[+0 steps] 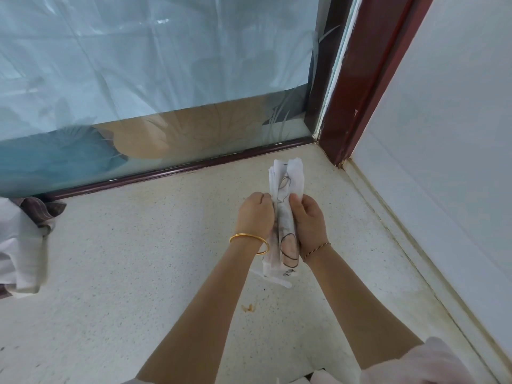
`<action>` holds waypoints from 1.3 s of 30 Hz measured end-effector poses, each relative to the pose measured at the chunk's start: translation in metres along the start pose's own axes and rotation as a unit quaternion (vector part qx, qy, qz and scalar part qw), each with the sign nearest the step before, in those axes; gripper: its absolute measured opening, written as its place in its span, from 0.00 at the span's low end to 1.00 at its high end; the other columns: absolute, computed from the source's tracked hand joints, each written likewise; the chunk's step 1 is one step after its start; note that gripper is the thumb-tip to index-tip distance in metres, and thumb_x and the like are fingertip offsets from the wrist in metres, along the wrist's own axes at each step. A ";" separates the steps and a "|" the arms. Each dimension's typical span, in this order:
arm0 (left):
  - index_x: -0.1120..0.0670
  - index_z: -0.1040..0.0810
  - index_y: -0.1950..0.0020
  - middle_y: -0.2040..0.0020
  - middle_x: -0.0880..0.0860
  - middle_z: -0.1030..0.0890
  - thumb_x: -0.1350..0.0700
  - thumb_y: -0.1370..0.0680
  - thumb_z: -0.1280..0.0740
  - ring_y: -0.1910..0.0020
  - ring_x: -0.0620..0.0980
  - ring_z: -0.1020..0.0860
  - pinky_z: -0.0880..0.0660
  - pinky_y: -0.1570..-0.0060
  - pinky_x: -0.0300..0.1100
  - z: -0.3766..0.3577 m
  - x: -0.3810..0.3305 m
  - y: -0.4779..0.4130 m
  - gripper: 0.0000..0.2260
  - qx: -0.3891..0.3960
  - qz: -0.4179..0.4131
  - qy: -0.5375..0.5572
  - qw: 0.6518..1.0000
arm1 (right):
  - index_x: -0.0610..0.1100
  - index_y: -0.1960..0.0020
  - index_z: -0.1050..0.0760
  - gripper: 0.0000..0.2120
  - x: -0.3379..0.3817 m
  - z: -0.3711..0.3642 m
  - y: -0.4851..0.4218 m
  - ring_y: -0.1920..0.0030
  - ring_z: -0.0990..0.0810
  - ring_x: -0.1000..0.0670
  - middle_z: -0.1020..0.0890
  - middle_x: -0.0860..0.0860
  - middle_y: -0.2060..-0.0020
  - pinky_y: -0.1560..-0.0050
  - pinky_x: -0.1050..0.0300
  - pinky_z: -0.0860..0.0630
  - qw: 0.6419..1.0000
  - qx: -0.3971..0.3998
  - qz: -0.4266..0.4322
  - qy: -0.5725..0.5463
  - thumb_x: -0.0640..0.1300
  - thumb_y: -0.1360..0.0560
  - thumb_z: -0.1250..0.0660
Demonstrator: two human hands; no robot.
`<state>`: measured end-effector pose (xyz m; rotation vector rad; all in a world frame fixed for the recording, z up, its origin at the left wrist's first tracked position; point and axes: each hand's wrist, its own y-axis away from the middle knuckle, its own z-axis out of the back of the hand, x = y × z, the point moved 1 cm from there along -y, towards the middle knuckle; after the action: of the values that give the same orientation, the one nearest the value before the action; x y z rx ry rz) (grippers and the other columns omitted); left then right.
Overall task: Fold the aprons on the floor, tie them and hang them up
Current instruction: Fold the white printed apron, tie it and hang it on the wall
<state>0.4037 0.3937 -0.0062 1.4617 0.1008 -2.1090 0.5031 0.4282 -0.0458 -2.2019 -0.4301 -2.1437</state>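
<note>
One apron [288, 178] folded into tight bundle, left grip [253, 214] and right grip [309, 220] both curled round it; tying, hanging remain; cloth heap [22, 245] waits on floor [138, 273].

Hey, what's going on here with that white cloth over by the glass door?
A person is holding a white apron, folded into a narrow bundle, above the speckled floor. The left hand and the right hand each have a grip around its middle, with fingers curled. It is folded but not hung up, and I cannot tell whether it is tied yet. Another heap of cloth lies on the floor at the left edge, near the glass door.
</note>
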 end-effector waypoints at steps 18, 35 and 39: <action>0.59 0.25 0.47 0.54 0.55 0.30 0.59 0.21 0.43 0.52 0.55 0.27 0.26 0.52 0.46 0.010 0.004 -0.028 0.09 0.053 -0.083 -0.434 0.896 | 0.43 0.44 0.28 0.07 0.024 -0.011 0.010 0.64 0.27 0.50 0.39 0.51 0.69 0.69 0.59 0.36 0.586 0.254 0.127 0.759 0.41 0.20 0.43; 0.55 0.21 0.45 0.46 0.54 0.22 0.59 0.25 0.34 0.48 0.52 0.25 0.28 0.46 0.44 0.029 -0.011 -0.016 0.09 0.319 -0.146 -0.462 0.814 | 0.45 0.63 0.20 0.09 0.080 0.016 -0.025 0.34 0.29 0.37 0.22 0.43 0.41 0.35 0.43 0.34 0.586 0.274 0.416 0.639 0.50 0.33 0.25; 0.55 0.22 0.40 0.44 0.51 0.24 0.59 0.24 0.34 0.45 0.51 0.26 0.31 0.46 0.41 0.030 -0.015 -0.016 0.13 0.329 -0.178 -0.455 0.808 | 0.46 0.54 0.20 0.10 0.077 0.018 -0.034 0.34 0.32 0.49 0.27 0.50 0.36 0.34 0.52 0.36 0.678 0.350 0.261 0.591 0.53 0.26 0.32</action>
<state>0.3743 0.4019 0.0151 0.5587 -0.8596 -3.1263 0.5136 0.4776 0.0242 -0.2448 -0.3323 -1.9979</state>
